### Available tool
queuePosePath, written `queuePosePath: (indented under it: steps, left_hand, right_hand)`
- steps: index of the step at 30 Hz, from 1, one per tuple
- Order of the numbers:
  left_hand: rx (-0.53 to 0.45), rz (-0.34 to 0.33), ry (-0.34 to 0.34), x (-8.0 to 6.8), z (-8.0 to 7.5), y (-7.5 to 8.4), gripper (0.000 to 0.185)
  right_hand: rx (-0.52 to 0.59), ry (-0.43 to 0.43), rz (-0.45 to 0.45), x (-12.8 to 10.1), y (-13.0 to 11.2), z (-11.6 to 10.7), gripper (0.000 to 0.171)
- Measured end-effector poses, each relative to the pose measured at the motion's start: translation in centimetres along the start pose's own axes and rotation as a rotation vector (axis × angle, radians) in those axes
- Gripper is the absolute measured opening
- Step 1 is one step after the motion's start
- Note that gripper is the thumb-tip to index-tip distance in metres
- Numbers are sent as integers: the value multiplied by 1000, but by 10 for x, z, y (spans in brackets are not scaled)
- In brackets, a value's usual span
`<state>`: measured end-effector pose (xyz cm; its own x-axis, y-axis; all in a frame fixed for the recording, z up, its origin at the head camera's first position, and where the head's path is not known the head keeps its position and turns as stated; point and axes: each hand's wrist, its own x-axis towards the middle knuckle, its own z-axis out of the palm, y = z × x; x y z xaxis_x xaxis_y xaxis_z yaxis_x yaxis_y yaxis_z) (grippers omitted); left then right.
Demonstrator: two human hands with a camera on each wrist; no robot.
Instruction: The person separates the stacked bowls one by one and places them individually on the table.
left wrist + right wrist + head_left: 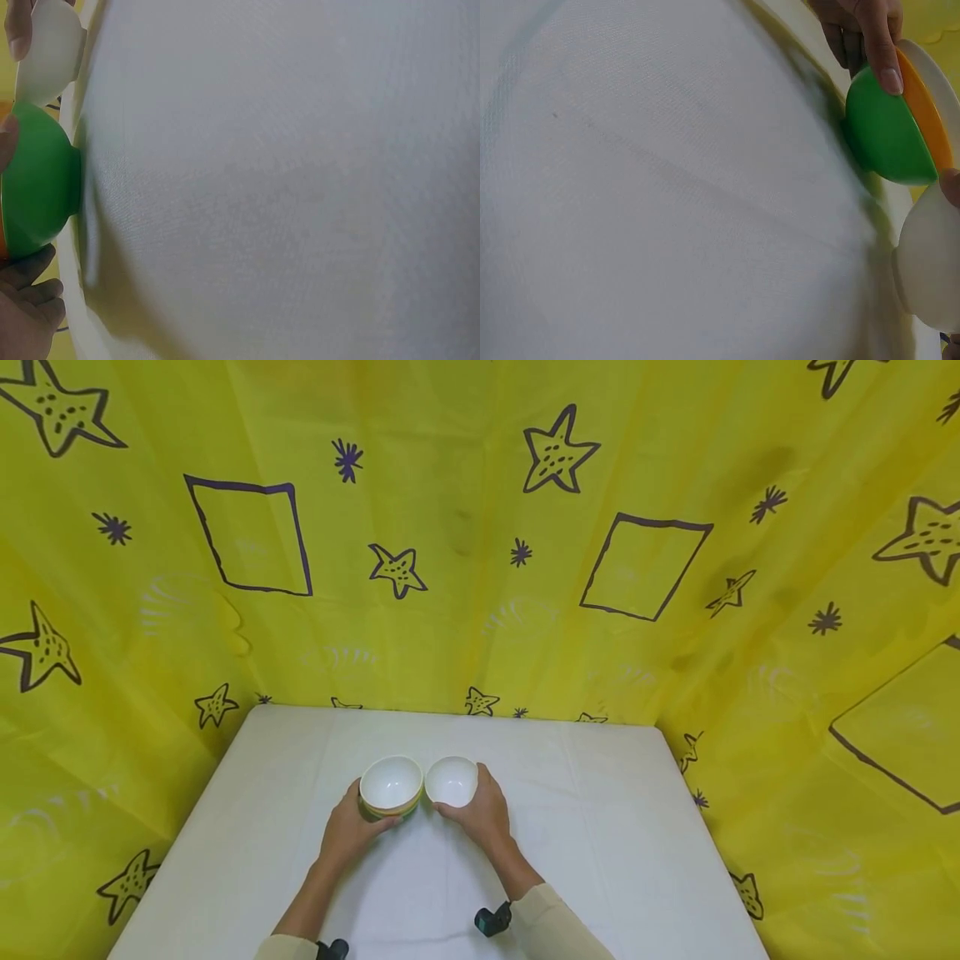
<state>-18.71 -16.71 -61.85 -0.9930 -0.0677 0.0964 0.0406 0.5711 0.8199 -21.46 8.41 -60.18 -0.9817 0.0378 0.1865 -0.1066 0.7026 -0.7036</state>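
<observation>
My left hand grips a stack of nested bowls, thumb on the near side and fingers round the left. The outermost is a green bowl; an orange bowl sits inside it, with a white bowl innermost. Right beside the stack is a single white bowl, held by my right hand with the thumb at its near rim and fingers round its right side. Both openings face up. The stack and the single bowl are rim to rim, their feet close over the table.
A white cloth covers the table. Yellow curtains with drawn stars and squares stand along its back and sides. Small black devices are strapped at both wrists, including a camera by the right sleeve.
</observation>
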Motion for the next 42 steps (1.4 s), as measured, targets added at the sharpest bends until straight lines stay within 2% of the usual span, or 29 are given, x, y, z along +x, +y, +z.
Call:
queuePosePath:
  steps: [17,30,39,42]
  left_hand:
    - [5,-18,-1,2,-1,2,102]
    - [11,-17,2,0,0,0,101]
    - [3,-12,-2,0,0,1,101]
    - [3,-7,-3,0,0,3,101]
  right_hand:
    - [-17,-16,-28,-1,3,1,100]
    - [17,-54,-31,-1,5,0,100]
    - [-38,-119,16,-1,2,-6,126]
    - [-72,-127,11,0,0,-7,129]
